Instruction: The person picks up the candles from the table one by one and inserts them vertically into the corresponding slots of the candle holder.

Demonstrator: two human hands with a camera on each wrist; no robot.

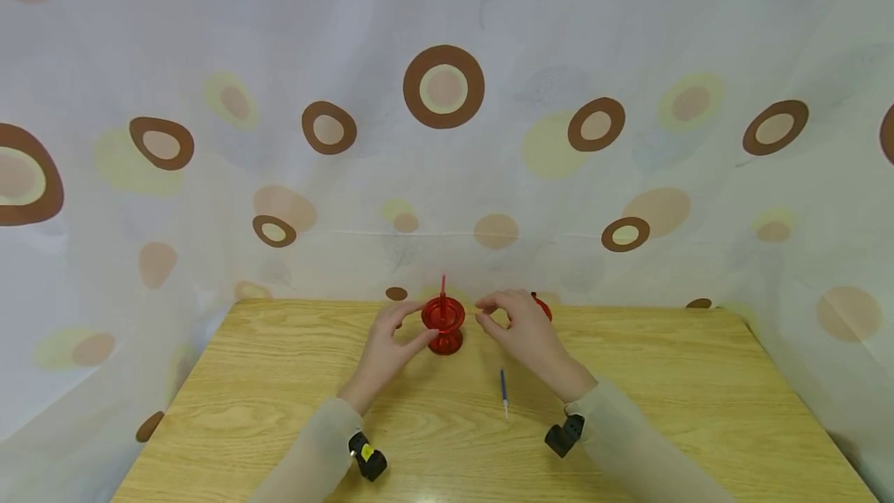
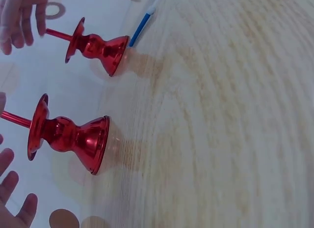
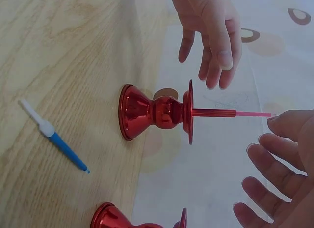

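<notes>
So your pink candle (image 3: 253, 114) looks seated in the thin red tube (image 3: 214, 112) of the red candlestick (image 1: 450, 320), which stands upright near the far edge of the table (image 1: 265, 402), between your hands. My read is you're at the fitting or checking bit.

Your left hand (image 1: 389, 341) is curved around the dish side, thumb and fingers apart with nothing gripped; the right wrist view shows a gap between it and the candlestick. Your right hand (image 1: 524, 329) has its thumb and fingertips loosely bent, not together, holding nothing. From its own wrist view the thumb lines up with the candle's tip, but the head view puts it off to the side, so I wouldn't call that contact.

Tip: if the candle needs a nudge, steady the candlestick low by its waist with your left, then pinch the candle close to the tube and press straight along it. Pushing sideways up at the tip could snap something that skinny, imo.

Also mind your right forearm: the blue candle (image 3: 69, 150) lies on the wood just beside it, and the second candlestick (image 2: 91, 46) is partly behind that hand, easy to knock.
</notes>
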